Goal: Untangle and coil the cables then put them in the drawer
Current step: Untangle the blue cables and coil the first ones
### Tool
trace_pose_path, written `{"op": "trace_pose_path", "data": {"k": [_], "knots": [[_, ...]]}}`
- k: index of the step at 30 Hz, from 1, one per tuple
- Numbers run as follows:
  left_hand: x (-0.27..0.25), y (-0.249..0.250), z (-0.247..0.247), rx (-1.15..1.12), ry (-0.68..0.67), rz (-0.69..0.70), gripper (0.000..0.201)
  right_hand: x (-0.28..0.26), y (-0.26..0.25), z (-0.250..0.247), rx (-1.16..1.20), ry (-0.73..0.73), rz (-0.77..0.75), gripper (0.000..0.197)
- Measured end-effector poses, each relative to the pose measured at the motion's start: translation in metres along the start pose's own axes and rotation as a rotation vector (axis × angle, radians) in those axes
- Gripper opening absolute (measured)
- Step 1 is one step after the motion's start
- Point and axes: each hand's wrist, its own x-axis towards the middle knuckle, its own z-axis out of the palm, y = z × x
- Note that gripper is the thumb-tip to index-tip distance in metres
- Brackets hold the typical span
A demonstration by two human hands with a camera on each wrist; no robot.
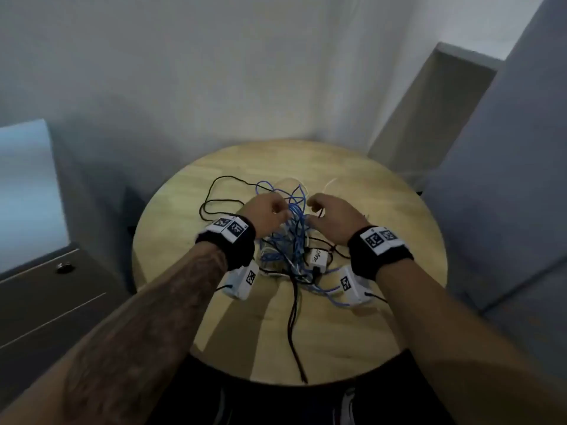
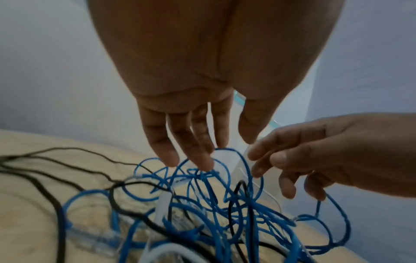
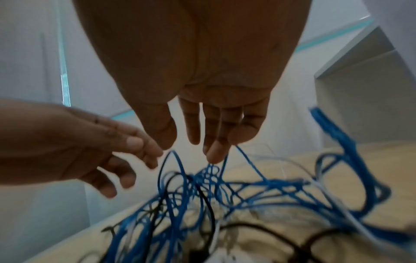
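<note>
A tangle of blue cable [image 1: 291, 240], black cable [image 1: 293, 317] and thin white cable lies in the middle of a round wooden table [image 1: 383, 225]. Both hands hover over the top of the pile. My left hand [image 1: 273, 210] hangs with relaxed fingers [image 2: 200, 160] whose tips touch the upper blue loops [image 2: 202, 204] and hold nothing. My right hand [image 1: 319, 213] is beside it, and blue strands [image 3: 245, 160] rise to its curled outer fingers [image 3: 216, 153], which hook them. A white adapter block [image 1: 317, 259] sits in the pile near my right wrist.
A grey drawer cabinet [image 1: 46, 296] with a round knob [image 1: 64, 267] stands to the left of the table, its drawers closed. Walls close in behind the table, and a grey panel stands at the right. One black cable end trails to the table's near edge.
</note>
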Motion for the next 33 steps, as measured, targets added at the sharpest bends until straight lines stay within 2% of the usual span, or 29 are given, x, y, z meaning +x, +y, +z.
{"op": "trace_pose_path", "data": {"k": [2, 4, 7, 8, 11, 16, 17, 20, 21, 24, 25, 28, 30, 31, 32, 33], "knots": [[0.009, -0.008, 0.006, -0.083, 0.028, -0.036, 0.026, 0.008, 0.003, 0.015, 0.044, -0.006, 0.045, 0.034], [0.017, -0.014, 0.011, -0.123, 0.023, -0.038, 0.032, 0.015, 0.006, 0.029, 0.085, -0.016, 0.032, 0.019], [0.024, -0.024, 0.014, -0.194, 0.101, -0.034, 0.030, 0.030, 0.007, 0.021, 0.219, 0.117, -0.002, 0.015], [0.024, -0.028, 0.016, -0.225, 0.141, -0.021, 0.027, 0.032, 0.004, 0.014, 0.287, 0.170, -0.022, 0.014], [0.016, -0.026, 0.018, -0.314, 0.139, 0.023, 0.021, 0.028, -0.010, -0.004, 0.584, 0.275, -0.082, 0.013], [0.011, -0.006, 0.018, -0.393, 0.146, 0.128, 0.037, 0.019, -0.034, -0.026, 0.975, 0.343, -0.099, 0.013], [0.010, -0.003, 0.018, -0.372, 0.144, 0.134, 0.035, 0.019, -0.037, -0.028, 1.031, 0.332, -0.100, 0.013], [0.011, 0.001, 0.013, -0.370, 0.193, 0.089, 0.009, 0.017, -0.045, -0.033, 1.229, 0.297, -0.155, 0.011], [0.012, 0.000, 0.010, -0.416, 0.232, 0.065, 0.016, 0.016, -0.047, -0.035, 1.266, 0.295, -0.174, 0.011], [0.014, 0.001, -0.004, -0.714, 0.340, 0.024, 0.026, 0.018, -0.042, -0.033, 1.131, 0.341, -0.164, 0.011], [0.013, 0.004, -0.010, -0.805, 0.351, 0.016, 0.024, 0.019, -0.037, -0.027, 1.019, 0.329, -0.134, 0.020], [0.011, 0.007, -0.019, -0.834, 0.381, 0.030, 0.020, 0.021, -0.026, -0.002, 0.681, 0.127, -0.038, 0.054], [0.009, 0.006, -0.023, -0.805, 0.379, 0.051, 0.024, 0.022, -0.025, 0.014, 0.512, -0.011, 0.018, 0.066], [0.008, 0.006, -0.025, -0.806, 0.371, 0.058, 0.027, 0.022, -0.025, 0.020, 0.421, -0.061, 0.024, 0.064], [0.007, 0.005, -0.027, -0.813, 0.360, 0.066, 0.029, 0.024, -0.024, 0.025, 0.344, -0.097, 0.010, 0.053], [0.007, 0.004, -0.029, -0.819, 0.354, 0.078, 0.029, 0.024, -0.026, 0.026, 0.292, -0.112, -0.010, 0.035]]}}
